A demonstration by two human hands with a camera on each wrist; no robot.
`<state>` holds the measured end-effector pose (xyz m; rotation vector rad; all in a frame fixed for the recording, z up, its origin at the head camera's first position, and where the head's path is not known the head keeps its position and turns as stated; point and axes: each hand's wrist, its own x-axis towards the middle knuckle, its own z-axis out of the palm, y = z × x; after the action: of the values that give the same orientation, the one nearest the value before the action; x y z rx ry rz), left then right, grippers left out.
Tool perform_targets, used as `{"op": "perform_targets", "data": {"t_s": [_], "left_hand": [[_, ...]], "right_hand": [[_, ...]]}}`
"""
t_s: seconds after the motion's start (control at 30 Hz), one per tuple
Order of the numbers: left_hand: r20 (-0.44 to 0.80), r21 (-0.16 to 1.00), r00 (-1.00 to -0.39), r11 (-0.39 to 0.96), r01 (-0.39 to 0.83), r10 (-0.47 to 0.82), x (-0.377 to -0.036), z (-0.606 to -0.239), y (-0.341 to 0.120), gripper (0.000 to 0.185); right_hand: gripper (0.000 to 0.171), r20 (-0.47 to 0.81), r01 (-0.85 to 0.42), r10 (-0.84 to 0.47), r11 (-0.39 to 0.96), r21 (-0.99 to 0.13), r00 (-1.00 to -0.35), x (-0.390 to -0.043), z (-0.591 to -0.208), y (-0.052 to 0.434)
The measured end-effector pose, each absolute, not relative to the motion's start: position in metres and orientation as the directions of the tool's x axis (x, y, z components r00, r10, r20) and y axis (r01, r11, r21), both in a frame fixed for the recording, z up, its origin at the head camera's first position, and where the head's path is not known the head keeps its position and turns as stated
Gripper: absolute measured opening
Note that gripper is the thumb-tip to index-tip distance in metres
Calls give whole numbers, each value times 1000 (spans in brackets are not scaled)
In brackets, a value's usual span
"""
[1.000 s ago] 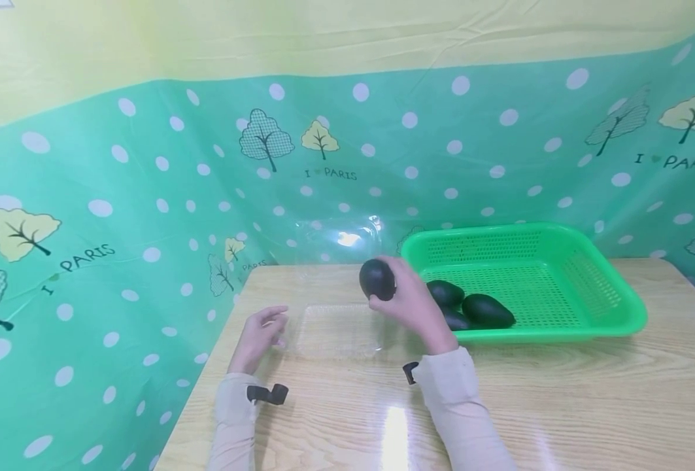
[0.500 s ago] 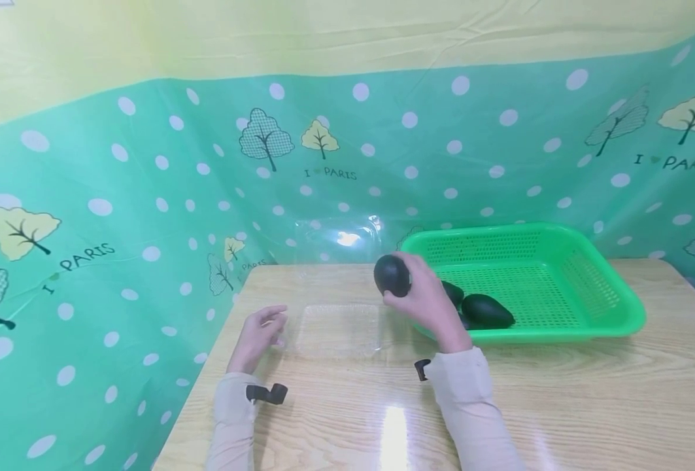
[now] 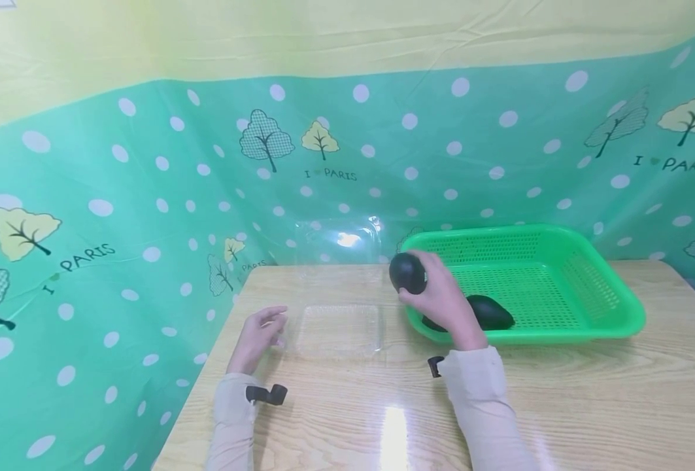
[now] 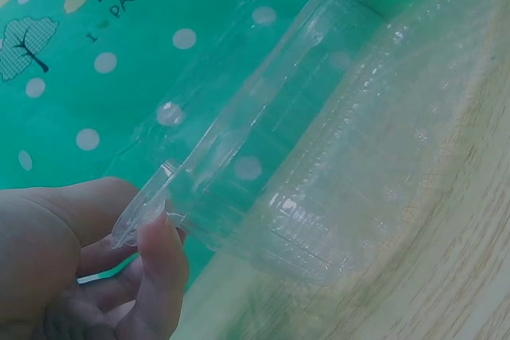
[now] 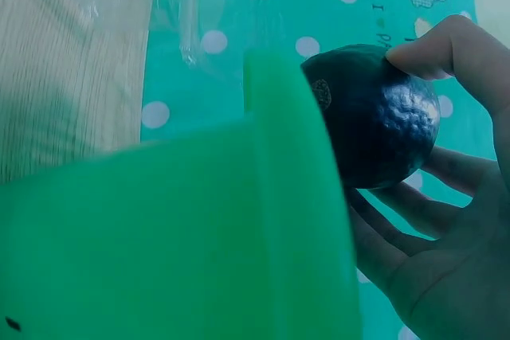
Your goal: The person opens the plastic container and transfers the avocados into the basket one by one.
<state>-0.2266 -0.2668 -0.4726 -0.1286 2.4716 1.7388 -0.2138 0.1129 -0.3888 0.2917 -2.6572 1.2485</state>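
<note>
My right hand (image 3: 444,297) grips a dark avocado (image 3: 408,273) over the near-left part of a green basket (image 3: 559,337). In the right wrist view the thumb and fingers wrap the avocado (image 5: 374,113), beside the basket's rim (image 5: 299,197). Inside the basket lies another avocado (image 3: 488,313), with more dark fruit partly hidden behind the right hand. At the left, a clear plastic clamshell box (image 3: 340,330) stands with its lid (image 3: 338,245) raised. My left hand (image 3: 259,337) pinches the box's rim between thumb and fingers, as the left wrist view shows near the clear wall (image 4: 263,125).
A light wooden table (image 3: 559,405) carries the box and basket. Behind and to the left hangs a green dotted curtain (image 3: 147,275) with printed trees. The basket's raised wall stands right of the box, with a narrow strip of table between them.
My right hand has moved right with the avocado, from near the box's right edge to over the basket's left side. The left hand and box stay in place.
</note>
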Motion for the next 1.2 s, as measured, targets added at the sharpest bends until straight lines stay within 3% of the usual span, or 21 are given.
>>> {"op": "perform_targets", "data": {"t_s": [1.2], "left_hand": [[-147,933,-989,330,-141,-7,-228,-476,-267,40]], "right_hand": [[75,243,-234,-94,723,-650,-965,-226,-402,161]]}}
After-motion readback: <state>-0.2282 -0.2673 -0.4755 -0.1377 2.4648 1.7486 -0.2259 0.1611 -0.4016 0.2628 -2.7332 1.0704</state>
